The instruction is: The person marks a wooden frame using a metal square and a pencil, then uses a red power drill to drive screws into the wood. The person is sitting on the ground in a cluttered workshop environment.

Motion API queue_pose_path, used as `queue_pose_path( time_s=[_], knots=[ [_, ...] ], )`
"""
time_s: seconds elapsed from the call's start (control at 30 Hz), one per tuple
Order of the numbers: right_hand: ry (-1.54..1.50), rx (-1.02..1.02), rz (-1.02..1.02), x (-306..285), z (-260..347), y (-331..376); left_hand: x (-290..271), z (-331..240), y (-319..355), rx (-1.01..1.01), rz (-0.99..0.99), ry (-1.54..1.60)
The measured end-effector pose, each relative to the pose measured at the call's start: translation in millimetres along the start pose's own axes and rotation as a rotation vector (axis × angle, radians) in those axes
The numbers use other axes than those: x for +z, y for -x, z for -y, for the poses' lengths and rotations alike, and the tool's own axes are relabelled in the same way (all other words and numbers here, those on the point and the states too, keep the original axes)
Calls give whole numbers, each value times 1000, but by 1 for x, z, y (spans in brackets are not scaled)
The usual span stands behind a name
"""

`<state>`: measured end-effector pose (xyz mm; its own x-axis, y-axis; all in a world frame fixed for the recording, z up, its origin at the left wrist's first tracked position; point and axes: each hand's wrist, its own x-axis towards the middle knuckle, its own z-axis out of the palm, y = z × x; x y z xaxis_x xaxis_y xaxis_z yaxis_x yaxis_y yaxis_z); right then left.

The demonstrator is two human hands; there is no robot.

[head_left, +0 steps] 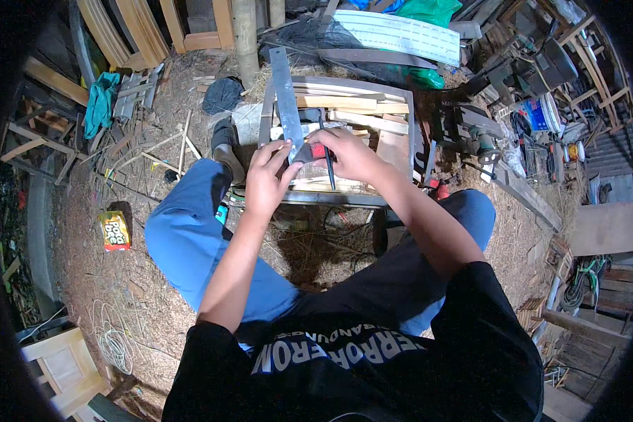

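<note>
A try square with a long grey metal blade (284, 95) is held over a low wooden frame (344, 198). My left hand (266, 176) is closed on it near the blade's lower end, thumb toward a dark and red block (309, 152) that looks like the square's handle. My right hand (353, 155) has its fingers closed around a slim black pencil or pen (328, 165), and its fingertips touch the red end of the block. Below the hands, several light wood strips (337, 103) lie inside the frame. How the blade joins the block is partly hidden by my fingers.
Wood scraps and shavings cover the ground around my legs. A yellow and red snack packet (114, 231) lies at left, near a coil of pale cord (112, 341). At the right stand machinery (541, 70) and a plywood sheet (607, 228). A white slatted panel (394, 36) lies beyond the frame.
</note>
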<state>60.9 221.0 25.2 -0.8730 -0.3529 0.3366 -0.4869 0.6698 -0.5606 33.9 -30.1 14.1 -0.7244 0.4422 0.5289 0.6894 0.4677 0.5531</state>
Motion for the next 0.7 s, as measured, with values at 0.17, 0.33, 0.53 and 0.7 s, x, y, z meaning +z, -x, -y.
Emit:
queue_pose_path(
  time_s=[0.17,0.33,0.53,0.7],
  knots=[
    [28,66,65,0,-2,1,0,-2,0,-3,11,-17],
    [29,67,78,-4,3,-1,0,-3,0,-10,42,-20],
    [12,63,65,-5,2,0,0,-9,-2,40,18,-35],
    [-12,32,54,-3,-1,-2,9,-5,2,93,-7,-97]
  ],
)
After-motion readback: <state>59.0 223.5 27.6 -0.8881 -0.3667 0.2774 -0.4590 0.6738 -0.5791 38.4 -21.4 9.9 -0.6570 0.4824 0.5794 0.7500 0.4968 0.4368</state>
